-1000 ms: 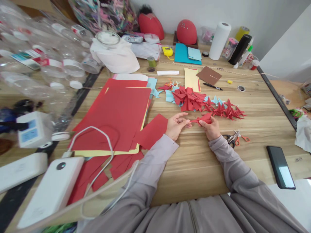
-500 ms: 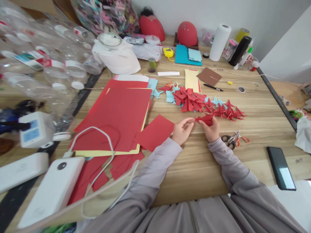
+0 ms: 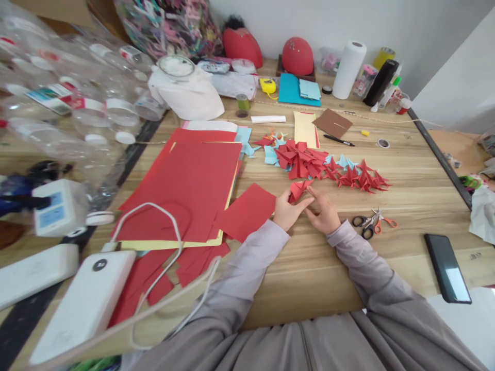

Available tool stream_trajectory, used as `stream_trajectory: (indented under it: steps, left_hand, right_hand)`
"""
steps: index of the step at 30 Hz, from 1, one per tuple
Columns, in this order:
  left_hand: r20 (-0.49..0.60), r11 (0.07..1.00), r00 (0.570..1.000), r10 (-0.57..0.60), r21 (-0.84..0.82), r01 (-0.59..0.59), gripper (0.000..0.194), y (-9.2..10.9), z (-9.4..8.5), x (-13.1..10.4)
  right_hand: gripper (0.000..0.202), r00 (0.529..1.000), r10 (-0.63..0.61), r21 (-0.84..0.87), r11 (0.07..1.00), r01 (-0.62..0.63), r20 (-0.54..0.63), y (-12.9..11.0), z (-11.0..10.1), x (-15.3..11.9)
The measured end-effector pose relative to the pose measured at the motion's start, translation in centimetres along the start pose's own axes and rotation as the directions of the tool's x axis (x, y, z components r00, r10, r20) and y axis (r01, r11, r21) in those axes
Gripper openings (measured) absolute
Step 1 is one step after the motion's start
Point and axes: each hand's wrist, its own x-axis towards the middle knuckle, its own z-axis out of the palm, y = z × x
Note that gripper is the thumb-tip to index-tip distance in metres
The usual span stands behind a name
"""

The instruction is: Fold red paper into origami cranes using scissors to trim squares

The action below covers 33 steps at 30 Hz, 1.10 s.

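A small folded red paper piece [image 3: 298, 190] is between my two hands, near the table's middle. My left hand [image 3: 286, 210] is closed on its left side, with the thumb pointing right. My right hand [image 3: 324, 211] has its fingertips pressed together at the right edge of the piece. Just beyond lies a pile of folded red paper shapes [image 3: 301, 158], with light blue ones among them and more red pointed ones [image 3: 365, 176] to the right. A square red sheet [image 3: 249, 210] rests left of my left hand.
Stacked red sheets [image 3: 193, 190] lie left, near a white power bank [image 3: 83, 304] with a cable. Scissors [image 3: 374, 222] and a phone [image 3: 447, 268] are at right. Plastic bottles [image 3: 88, 111] crowd the far left. A pen [image 3: 339, 140] and brown paper [image 3: 332, 122] lie behind the pile.
The folded red piece has moved left and turned, and now sits mostly in my left hand. My right hand has shifted left and its fingers now meet my left hand's fingertips.
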Motion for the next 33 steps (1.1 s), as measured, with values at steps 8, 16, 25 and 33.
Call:
stream_trajectory:
  steps: [8, 16, 25, 33]
  left_hand:
    - [-0.107, 0.998, 0.993, -0.049, -0.05, 0.044, 0.025, 0.1, -0.8, 0.9]
    - [0.063, 0.986, 0.992, -0.111, -0.121, 0.118, 0.027, 0.3, -1.1, 0.8]
    - [0.161, 0.99, 0.977, -0.142, 0.02, 0.14, 0.035, 0.1, -1.6, 0.9]
    - [0.196, 0.993, 0.973, -0.118, 0.033, 0.114, 0.03, 0.2, -1.7, 0.9]
  right_hand:
    - [0.036, 0.961, 0.169, 0.227, 0.967, -0.119, -0.217, -0.4, -0.6, 0.1]
    - [0.028, 0.92, 0.387, 0.53, 0.794, -0.298, -0.062, 0.4, -0.3, 1.0]
    - [0.028, 0.861, 0.505, 0.665, 0.624, -0.41, 0.057, 0.1, -0.5, 1.1]
    - [0.031, 0.856, 0.497, 0.715, 0.546, -0.436, 0.143, 0.2, -0.4, 1.1]
